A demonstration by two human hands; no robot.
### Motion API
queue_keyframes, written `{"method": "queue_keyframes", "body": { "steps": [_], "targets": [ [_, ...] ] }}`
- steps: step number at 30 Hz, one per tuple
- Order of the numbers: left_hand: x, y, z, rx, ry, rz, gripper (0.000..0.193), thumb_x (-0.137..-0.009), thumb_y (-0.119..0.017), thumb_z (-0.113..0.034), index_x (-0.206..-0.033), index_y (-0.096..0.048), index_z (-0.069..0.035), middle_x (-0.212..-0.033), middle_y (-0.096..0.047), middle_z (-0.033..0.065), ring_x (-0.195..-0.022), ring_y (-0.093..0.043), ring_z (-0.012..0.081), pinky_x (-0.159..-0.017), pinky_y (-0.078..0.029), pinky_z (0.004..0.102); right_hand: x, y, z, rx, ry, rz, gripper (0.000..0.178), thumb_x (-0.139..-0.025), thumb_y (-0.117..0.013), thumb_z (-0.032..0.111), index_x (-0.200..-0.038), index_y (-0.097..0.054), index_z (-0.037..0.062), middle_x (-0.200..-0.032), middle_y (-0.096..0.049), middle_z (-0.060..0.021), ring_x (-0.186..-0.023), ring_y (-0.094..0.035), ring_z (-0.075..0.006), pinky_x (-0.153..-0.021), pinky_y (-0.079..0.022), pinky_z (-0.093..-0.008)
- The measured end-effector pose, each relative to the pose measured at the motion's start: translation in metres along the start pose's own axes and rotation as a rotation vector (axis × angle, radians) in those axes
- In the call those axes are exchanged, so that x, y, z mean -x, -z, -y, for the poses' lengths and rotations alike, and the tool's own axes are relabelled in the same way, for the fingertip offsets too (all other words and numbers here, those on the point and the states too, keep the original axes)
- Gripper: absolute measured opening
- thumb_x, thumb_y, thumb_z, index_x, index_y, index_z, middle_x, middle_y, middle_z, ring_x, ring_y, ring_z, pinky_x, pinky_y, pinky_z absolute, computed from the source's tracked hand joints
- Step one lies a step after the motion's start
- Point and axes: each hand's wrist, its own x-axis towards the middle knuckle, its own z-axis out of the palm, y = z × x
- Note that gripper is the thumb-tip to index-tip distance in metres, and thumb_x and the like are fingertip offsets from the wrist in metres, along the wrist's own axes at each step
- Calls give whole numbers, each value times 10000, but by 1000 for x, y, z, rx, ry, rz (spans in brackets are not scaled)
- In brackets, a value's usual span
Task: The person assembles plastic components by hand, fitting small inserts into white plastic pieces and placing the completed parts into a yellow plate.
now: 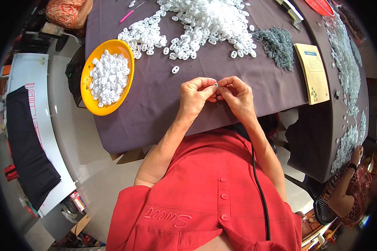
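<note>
My left hand (pixel 192 97) and my right hand (pixel 240 98) meet over the near part of the table, fingertips pinched together. Between them is a tiny white plastic piece (pixel 216 85), mostly covered by the fingers. A loose white two-hole oval piece (pixel 175 70) lies just beyond my left hand. Farther back spreads a big heap of such white pieces (pixel 213 23), with a smaller heap (pixel 143 35) to its left. At the left table edge, a yellow-orange bowl (pixel 106 110) holds many more. Right of the big heap sits a pile of small grey bits (pixel 276 47).
A yellow booklet (pixel 312 75) lies along the right edge of the dark-clothed table (pixel 146 113). A pink-handled tool (pixel 126 16) is at the back. Another table carries pale pieces (pixel 343 62), with a co-worker's arm (pixel 343 190) beside it. Someone in orange patterned clothing (pixel 65 12) sits far left.
</note>
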Motion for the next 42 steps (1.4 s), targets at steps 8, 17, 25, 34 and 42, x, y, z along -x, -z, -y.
{"method": "queue_keyframes", "body": {
  "steps": [8,17,25,34,42],
  "targets": [
    [-1,0,-3,-55,44,43,115,-823,-622,-34,-910,-634,40,-757,-651,75,-627,-620,108,-542,-519,210,-2,3,4,78,-1,49,72,-830,-547,-33,-895,-561,-4,-747,-616,-37,-689,-602,-81,-616,-496,-212],
    [0,-1,-1,-44,-4,12,124,-842,-593,-21,-946,-622,39,-778,-652,73,-638,-625,111,-556,-533,217,-6,-1,-1,120,-3,45,104,-835,-555,-31,-937,-554,-11,-777,-615,-44,-695,-600,-87,-616,-495,-206],
    [12,31,3,65,-44,-136,166,-817,-597,5,-978,-617,41,-770,-624,69,-631,-608,116,-551,-547,246,-17,-15,21,269,-58,136,151,-822,-587,12,-973,-585,10,-784,-621,-31,-687,-587,-73,-563,-481,-220],
    [23,80,-9,330,-9,-336,168,-822,-623,-47,-970,-598,28,-806,-635,97,-598,-608,134,-537,-549,263,-71,-82,18,870,662,275,228,-778,-578,13,-997,-605,73,-900,-548,-116,-763,-586,-307,-644,-482,-373],
    [18,72,-10,313,-13,-312,155,-826,-612,-38,-969,-600,19,-804,-638,95,-599,-607,128,-530,-544,255,-73,-65,15,897,610,315,156,-765,-600,34,-912,-550,15,-791,-554,-103,-683,-588,-258,-613,-477,-357]
  ]
}}
